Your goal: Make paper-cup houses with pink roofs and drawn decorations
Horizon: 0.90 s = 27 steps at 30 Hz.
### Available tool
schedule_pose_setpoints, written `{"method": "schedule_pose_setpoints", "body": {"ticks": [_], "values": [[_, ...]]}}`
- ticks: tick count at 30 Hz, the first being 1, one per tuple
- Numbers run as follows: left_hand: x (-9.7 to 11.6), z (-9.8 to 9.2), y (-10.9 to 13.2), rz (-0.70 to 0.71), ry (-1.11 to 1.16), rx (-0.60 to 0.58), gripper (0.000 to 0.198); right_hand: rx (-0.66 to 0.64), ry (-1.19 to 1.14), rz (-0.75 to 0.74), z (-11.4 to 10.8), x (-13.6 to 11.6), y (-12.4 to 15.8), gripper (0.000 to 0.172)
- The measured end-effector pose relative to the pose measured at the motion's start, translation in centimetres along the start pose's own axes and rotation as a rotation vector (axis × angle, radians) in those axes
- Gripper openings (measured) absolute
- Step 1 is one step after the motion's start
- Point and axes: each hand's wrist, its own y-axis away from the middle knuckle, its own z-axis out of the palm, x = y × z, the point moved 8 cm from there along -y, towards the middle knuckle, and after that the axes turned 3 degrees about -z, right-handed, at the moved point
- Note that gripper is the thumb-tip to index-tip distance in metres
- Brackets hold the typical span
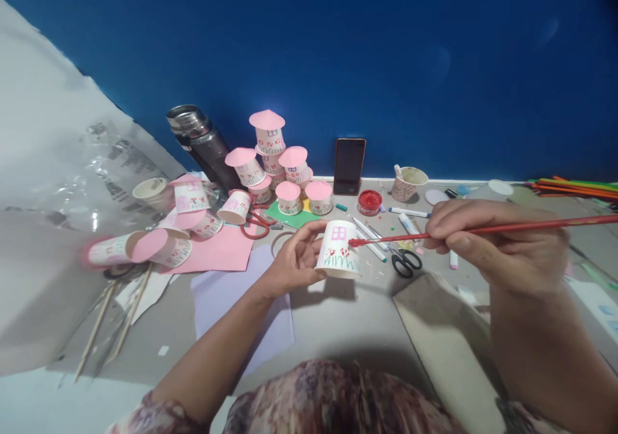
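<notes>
My left hand (300, 258) holds a white paper cup (331, 264) upside down and slightly tilted above the table. A pink window, red dots and green grass strokes are drawn on the cup's side. Between the thumb and fingers of my right hand (497, 244) is a red paintbrush (405, 236). Its red-coated tip is at the cup's right side, close to the red dots; whether it touches is hard to tell. Behind the cup stands a small open pot of red paint (369, 202).
Several decorated cups with pink cone roofs (267, 120) are stacked at the back, beside a dark flask (203, 144). A phone (349, 167) leans on the blue wall. Black-handled scissors (406, 263), markers (409, 225), purple paper (270, 318) and a cloth (444, 331) lie around.
</notes>
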Motion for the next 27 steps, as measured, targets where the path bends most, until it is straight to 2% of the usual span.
{"method": "schedule_pose_setpoints", "body": {"ticks": [12, 17, 23, 27], "values": [[-0.16, 0.26, 0.05, -0.01, -0.003, -0.014, 0.073, -0.071, -0.015, 0.007, 0.61, 0.16, -0.17, 0.018], [-0.22, 0.4, 0.05, -0.035, 0.001, -0.021, 0.074, -0.026, -0.017, -0.009, 0.25, 0.0, -0.15, 0.018], [-0.33, 0.45, 0.1, -0.05, -0.002, -0.029, 0.074, -0.065, -0.026, 0.013, 0.71, 0.2, -0.14, 0.018], [-0.54, 0.15, 0.13, -0.042, 0.005, -0.022, 0.076, -0.012, -0.013, 0.006, 0.12, -0.04, -0.11, 0.015]]}}
